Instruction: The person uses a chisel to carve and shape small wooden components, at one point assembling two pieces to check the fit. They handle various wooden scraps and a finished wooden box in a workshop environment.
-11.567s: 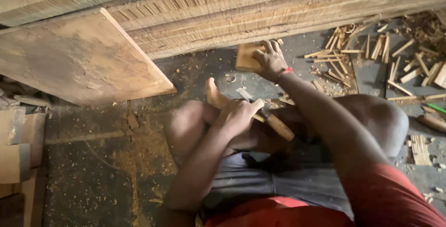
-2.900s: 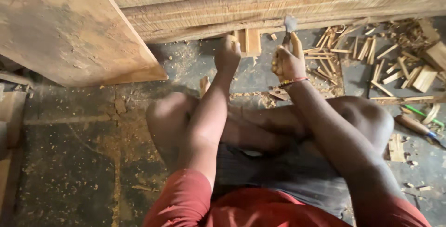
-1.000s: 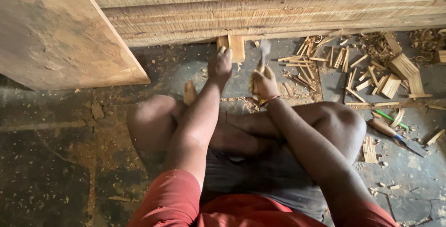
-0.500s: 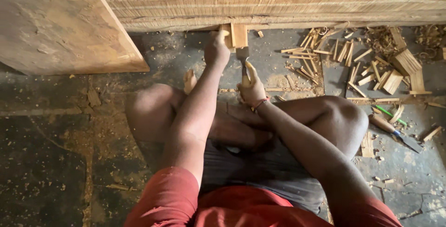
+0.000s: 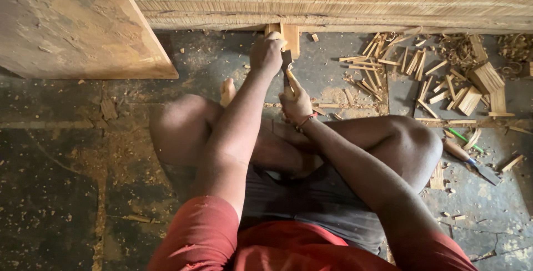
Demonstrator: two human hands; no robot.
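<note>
Wood everywhere in this shot; a small upright wooden block [image 5: 290, 37] stands on the dusty floor [image 5: 66, 182] right against the stack of long planks [image 5: 333, 2] at the top. Left hand [image 5: 266, 53] is wrapped over the block's left side and top, fingers curled shut on it; so that's the nearer hand, actually touching it. Right hand [image 5: 296, 103] sits just below, closer to the body, fist closed round the handle of a chisel-like tool [image 5: 287, 70]; the blade runs up from the fist toward the block, long axis pointing away from the person, tip looking like it meets the block's lower edge beside the left fingers; can't tell exactly where it bites, the hand covers that bit. Block's long axis looks to be in line with the blade. Person sits cross-legged, arms reaching out between the knees; off to the right, a scatter of split wooden sticks [image 5: 405, 66] and another tool [image 5: 469, 160] lying on the floor, well apart from both hands.
</note>
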